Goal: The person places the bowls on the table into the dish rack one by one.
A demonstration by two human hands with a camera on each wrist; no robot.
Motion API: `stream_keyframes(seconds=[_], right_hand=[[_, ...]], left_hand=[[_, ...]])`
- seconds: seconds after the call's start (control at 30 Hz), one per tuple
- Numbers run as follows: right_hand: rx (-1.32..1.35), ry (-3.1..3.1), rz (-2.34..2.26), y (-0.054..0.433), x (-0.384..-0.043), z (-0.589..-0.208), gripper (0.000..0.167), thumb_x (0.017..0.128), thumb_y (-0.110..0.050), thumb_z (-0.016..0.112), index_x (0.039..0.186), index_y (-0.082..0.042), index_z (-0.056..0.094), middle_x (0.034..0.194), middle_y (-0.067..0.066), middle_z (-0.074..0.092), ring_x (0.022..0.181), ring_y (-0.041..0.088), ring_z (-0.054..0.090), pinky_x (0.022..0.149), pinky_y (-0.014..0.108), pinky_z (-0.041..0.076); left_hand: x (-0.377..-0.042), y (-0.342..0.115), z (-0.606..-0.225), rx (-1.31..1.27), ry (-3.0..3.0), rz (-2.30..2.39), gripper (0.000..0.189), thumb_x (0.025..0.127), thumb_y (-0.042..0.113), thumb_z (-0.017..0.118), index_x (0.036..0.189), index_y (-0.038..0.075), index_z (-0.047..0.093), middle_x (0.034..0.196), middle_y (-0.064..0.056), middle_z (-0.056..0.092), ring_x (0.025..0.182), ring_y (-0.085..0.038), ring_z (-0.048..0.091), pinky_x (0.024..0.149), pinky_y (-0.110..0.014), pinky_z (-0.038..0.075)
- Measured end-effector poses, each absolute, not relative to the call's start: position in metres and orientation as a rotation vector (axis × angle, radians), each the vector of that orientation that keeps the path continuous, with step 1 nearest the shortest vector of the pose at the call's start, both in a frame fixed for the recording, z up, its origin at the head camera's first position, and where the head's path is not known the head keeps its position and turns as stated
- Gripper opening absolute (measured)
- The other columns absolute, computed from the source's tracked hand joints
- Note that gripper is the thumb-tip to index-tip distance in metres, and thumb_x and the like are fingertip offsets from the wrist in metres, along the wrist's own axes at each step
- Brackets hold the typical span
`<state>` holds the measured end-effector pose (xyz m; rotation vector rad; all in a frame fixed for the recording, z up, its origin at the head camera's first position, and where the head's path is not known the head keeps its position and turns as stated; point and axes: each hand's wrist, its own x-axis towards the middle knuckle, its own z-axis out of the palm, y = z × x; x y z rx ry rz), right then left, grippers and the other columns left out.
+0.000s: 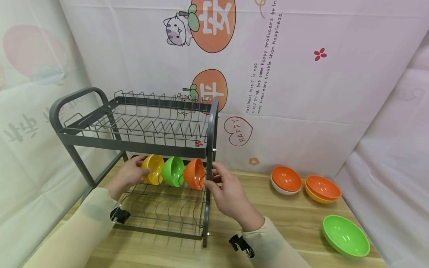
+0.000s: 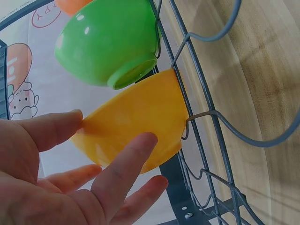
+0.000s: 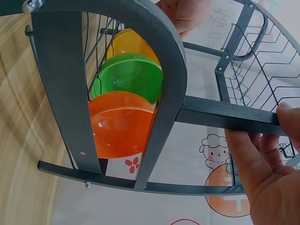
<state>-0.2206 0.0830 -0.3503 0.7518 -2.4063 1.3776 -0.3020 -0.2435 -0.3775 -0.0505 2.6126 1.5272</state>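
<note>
A yellow bowl (image 1: 153, 169), a green bowl (image 1: 173, 171) and an orange bowl (image 1: 194, 174) stand on edge side by side on the lower tier of a dark dish rack (image 1: 140, 146). My left hand (image 1: 130, 175) is at the yellow bowl's outer side. The left wrist view shows its fairly straight, spread fingers against the yellow bowl (image 2: 136, 117), one fingertip by the rim. My right hand (image 1: 228, 190) is at the rack's right side. In the right wrist view, the right hand's thumb and fingers (image 3: 255, 161) grip a side bar of the rack from both faces.
Right of the rack on the wooden table (image 1: 261, 223), an orange bowl (image 1: 286, 178) sits in a white one (image 1: 285, 191), another orange bowl (image 1: 323, 187) in a yellow one (image 1: 316, 198). Nearer lies a larger green bowl (image 1: 346, 235). A printed cloth (image 1: 295, 93) hangs behind.
</note>
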Motion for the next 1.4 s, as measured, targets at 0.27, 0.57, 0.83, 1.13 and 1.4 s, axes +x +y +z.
stream_keyframes(seconds=[0.27,0.57,0.83,1.13,1.4], right_hand=[[0.754,-2.405,1.366,0.083,-0.221,-0.351,0.04,0.095,-0.005,0.068,0.13,-0.021,0.055,0.099,-0.003,0.062,0.087,0.012,0.063,0.068,0.031,0.056],[0.747,-2.414,1.369,0.083,-0.221,-0.349,0.037,0.096,-0.008,0.068,0.128,-0.022,0.056,0.098,-0.004,0.061,0.088,0.013,0.063,0.069,0.03,0.056],[0.67,-2.49,1.446,0.091,-0.215,-0.349,0.05,0.095,-0.022,0.071,0.141,-0.021,0.052,0.107,-0.001,0.062,0.095,0.016,0.064,0.082,0.035,0.056],[0.471,-2.557,1.575,0.132,-0.201,-0.352,0.057,0.095,-0.042,0.068,0.147,-0.033,0.046,0.123,0.006,0.059,0.107,0.023,0.063,0.09,0.046,0.053],[0.366,-2.604,1.528,0.179,-0.177,-0.348,0.053,0.096,-0.036,0.068,0.146,-0.028,0.049,0.124,0.01,0.061,0.105,0.024,0.066,0.081,0.042,0.055]], left_hand=[[-0.302,-0.245,-0.38,-0.055,2.567,1.552,0.077,0.1,0.007,0.057,0.158,-0.001,0.007,0.153,-0.037,0.017,0.125,-0.052,0.045,0.09,-0.051,0.052],[-0.289,-0.244,-0.366,-0.088,2.595,1.519,0.081,0.103,0.024,0.05,0.157,-0.001,-0.006,0.152,-0.04,0.013,0.118,-0.048,0.049,0.092,-0.055,0.049],[-0.251,-0.225,-0.345,-0.091,2.568,1.704,0.084,0.102,0.032,0.054,0.16,0.007,-0.002,0.158,-0.031,0.005,0.138,-0.052,0.024,0.106,-0.067,0.029],[-0.218,-0.185,-0.337,0.231,2.279,2.07,0.073,0.1,0.01,0.058,0.158,0.007,0.014,0.154,-0.025,0.02,0.129,-0.043,0.043,0.101,-0.055,0.043],[-0.212,-0.152,-0.339,0.465,1.869,2.212,0.062,0.101,0.006,0.055,0.155,0.007,0.026,0.151,-0.024,0.028,0.123,-0.039,0.05,0.099,-0.054,0.045]])
